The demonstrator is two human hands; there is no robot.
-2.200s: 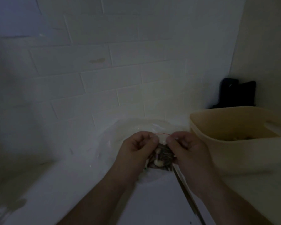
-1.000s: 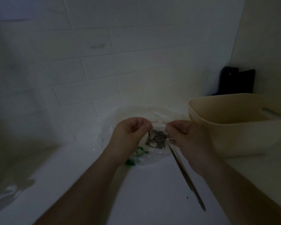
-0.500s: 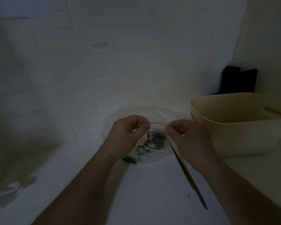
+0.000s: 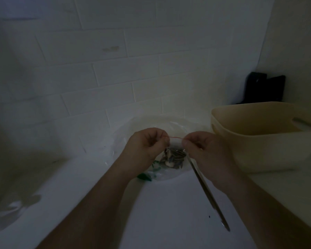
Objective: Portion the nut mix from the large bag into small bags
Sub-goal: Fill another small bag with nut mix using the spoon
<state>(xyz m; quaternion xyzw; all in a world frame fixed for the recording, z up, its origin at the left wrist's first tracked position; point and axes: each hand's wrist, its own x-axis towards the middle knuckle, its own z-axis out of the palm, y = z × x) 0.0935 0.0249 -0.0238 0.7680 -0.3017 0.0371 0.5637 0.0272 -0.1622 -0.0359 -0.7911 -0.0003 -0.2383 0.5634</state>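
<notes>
Two hands are meeting over a white counter (image 4: 162, 212) in the dim head view — the left hand (image 4: 147, 144) and right hand (image 4: 203, 150) are each pinching an end of the red-edged top of a small clear plastic bag (image 4: 175, 141), fingers curled tight. Its dark nut mix (image 4: 174, 157) is hanging just below. Beneath is lying a large clear plastic bag (image 4: 126, 141); a long metal utensil (image 4: 210, 196) is slanting beside a cream plastic tub (image 4: 258, 139).

Red bag seal (image 4: 176, 137), beige tub (image 4: 269, 141)
</notes>
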